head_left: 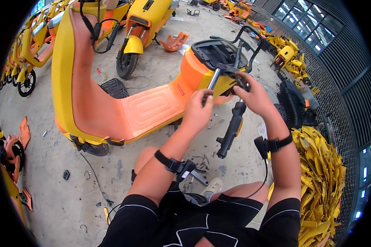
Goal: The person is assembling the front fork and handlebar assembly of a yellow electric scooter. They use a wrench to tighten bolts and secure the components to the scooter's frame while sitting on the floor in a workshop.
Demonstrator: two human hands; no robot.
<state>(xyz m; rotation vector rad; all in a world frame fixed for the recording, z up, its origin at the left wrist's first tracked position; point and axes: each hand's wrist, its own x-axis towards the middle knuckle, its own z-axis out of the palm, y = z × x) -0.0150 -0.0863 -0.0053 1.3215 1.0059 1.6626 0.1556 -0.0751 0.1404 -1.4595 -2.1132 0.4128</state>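
My left hand [200, 109] has its fingers curled round the lower end of a silver metal tube [213, 79]. That tube runs up to a black clamp [223, 70] over the rear of a yellow and orange scooter body [148, 108]. My right hand [253, 95] is closed on a small black fitting [244, 84] beside the clamp, its exact kind partly hidden by the fingers. Below that hand hangs a black grip-like part [231, 131], tilted down toward the floor. Behind the hands lies the scooter's black open seat compartment [218, 52].
A heap of yellow panels [319, 181] lies at my right, near black plastic parts [293, 103]. Another yellow scooter [132, 45] stands beyond, with rows of more at the far left. Small bolts and scraps [201, 162] litter the concrete floor near my shoe [213, 186].
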